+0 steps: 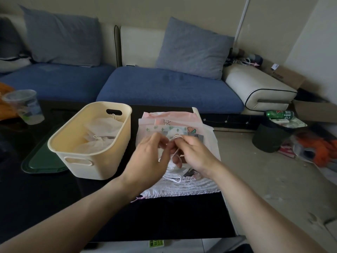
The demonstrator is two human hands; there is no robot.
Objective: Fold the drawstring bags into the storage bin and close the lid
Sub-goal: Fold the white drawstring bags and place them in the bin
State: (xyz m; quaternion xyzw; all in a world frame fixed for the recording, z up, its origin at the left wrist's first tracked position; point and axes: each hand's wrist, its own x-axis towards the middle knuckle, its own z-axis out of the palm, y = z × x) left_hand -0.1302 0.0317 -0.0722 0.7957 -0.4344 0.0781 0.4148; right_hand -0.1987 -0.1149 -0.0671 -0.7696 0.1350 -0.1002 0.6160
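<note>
A cream storage bin [94, 165] stands on the black table, holding a few folded translucent white drawstring bags [102, 128]. To its right lies a pile of flat drawstring bags [184, 187], some pink, some printed with cacti and a strawberry. Both hands hover over that pile. My right hand [197, 154] pinches a white drawstring [177, 136] whose loop shows above the fingers. My left hand [147, 157] has its fingers curled at the same cord. A dark green lid [40, 161] lies flat under the bin's left side.
A clear plastic cup [25, 106] stands at the table's far left. Behind the table runs a blue sofa [164, 88] with grey cushions. On the floor to the right are a dark waste bin [269, 137] topped with a green can, plus scattered litter.
</note>
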